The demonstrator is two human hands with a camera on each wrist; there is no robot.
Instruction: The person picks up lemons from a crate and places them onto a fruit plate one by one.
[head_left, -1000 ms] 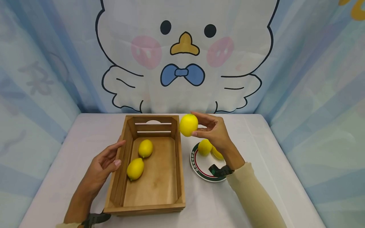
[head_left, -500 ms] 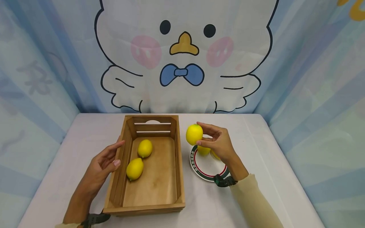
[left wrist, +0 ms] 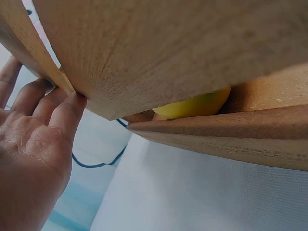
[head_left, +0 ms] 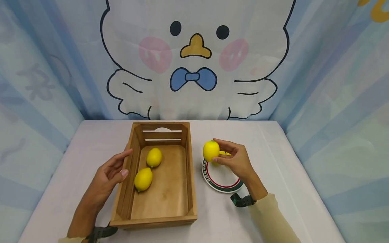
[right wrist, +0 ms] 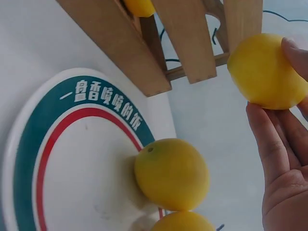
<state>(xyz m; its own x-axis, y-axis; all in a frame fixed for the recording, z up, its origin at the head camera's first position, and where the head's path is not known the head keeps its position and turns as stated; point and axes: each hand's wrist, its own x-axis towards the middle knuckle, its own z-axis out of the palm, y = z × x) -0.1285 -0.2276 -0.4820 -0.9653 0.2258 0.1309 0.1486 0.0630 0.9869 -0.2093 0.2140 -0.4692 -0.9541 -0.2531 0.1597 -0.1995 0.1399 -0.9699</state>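
Note:
My right hand pinches a yellow lemon between thumb and fingertips, raised above the far edge of a white plate. Two more lemons lie on that plate; in the right wrist view one lemon sits close against the other lemon. To the left stands a slatted wooden crate. Inside it are a lemon by the middle and a lemon near its left wall. The fingers of my left hand rest lightly bent against the outside of that wall.
A white cloth covers the table. Behind it hangs a curtain with a cartoon bird, and printed curtains close off both sides. The plate has a green and red rim, a short gap from the crate's right wall.
My right hand has moved down and slightly right with the lemon, from beside the crate's far right corner to over the plate's far edge. My left hand stays at the crate.

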